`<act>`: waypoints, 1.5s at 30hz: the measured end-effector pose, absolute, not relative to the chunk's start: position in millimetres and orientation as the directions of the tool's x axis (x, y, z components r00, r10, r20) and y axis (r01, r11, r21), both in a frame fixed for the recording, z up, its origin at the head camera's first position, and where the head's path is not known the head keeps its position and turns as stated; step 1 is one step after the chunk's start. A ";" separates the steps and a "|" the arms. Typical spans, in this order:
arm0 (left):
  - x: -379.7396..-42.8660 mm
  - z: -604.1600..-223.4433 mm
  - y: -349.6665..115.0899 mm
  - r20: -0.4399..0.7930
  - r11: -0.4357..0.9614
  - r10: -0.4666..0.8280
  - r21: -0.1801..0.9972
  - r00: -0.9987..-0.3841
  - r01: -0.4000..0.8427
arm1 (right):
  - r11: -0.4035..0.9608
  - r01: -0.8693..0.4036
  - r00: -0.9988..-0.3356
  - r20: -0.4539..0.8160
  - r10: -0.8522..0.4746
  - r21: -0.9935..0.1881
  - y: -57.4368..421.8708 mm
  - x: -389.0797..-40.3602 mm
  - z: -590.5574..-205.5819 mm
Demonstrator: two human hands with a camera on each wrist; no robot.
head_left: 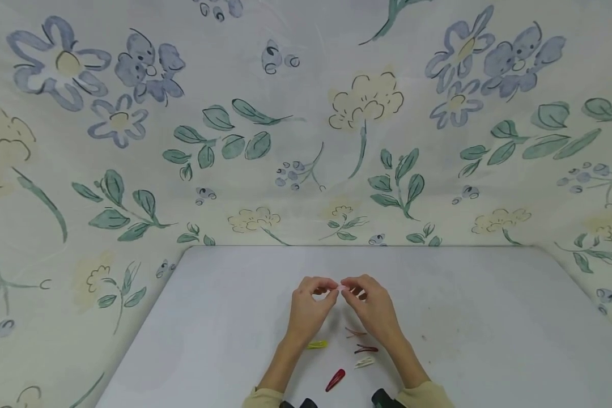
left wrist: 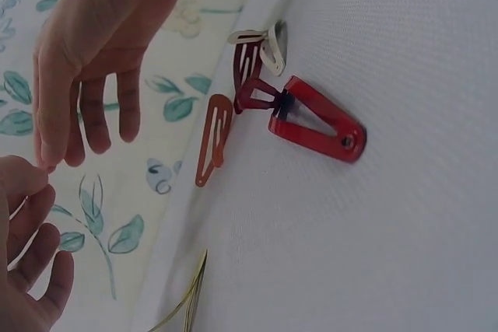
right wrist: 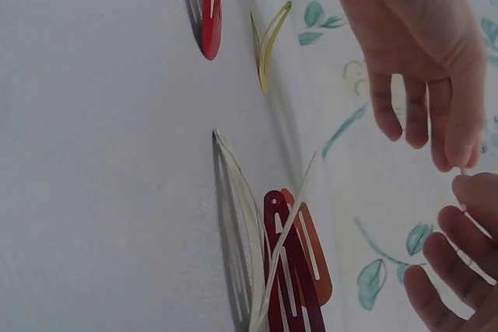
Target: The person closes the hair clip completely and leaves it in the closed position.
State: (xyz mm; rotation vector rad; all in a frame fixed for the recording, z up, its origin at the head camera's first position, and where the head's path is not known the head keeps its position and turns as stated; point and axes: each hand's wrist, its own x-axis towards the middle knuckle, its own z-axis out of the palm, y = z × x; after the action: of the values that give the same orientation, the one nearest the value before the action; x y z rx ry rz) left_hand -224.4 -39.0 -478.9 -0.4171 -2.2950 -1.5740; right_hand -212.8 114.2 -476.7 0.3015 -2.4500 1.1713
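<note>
My left hand and right hand meet above the white table, fingertips almost touching. Between them they pinch a small pink piece, mostly covered by the fingers; I cannot tell its kind. In the right wrist view the left hand comes down from the top, and a pink sliver shows at its fingertips. Below the hands lie several snap hair clips: a yellow one by the left forearm, and an orange-brown one, a dark red one and a cream one nearer the right forearm.
A bright red snap clip lies closest to me, between the forearms. Flower-printed cloth rises behind the table's far edge and runs along both sides. Black devices sit at the wrists, low in the head view.
</note>
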 end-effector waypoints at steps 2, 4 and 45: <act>-224.5 -478.7 -40.1 0.417 0.350 0.061 0.842 -0.907 0.411 | 0.631 -0.356 -0.898 0.440 -0.025 -0.689 113.9 -213.1 -476.4; -225.0 -478.1 -41.4 0.410 0.357 0.068 0.841 -0.910 0.406 | 0.642 -0.357 -0.898 0.439 -0.035 -0.679 114.4 -214.1 -476.0; -276.0 -472.2 -79.2 0.165 0.825 0.370 0.393 -0.914 0.405 | 0.837 -0.418 -0.907 0.210 -0.364 -0.354 92.6 -276.0 -481.5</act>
State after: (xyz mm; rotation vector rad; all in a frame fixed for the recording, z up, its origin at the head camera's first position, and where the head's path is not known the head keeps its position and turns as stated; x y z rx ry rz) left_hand -276.0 -79.2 -472.2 -0.6216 -2.9233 -0.6574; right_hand -276.0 92.6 -481.5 0.6161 -2.8815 0.6016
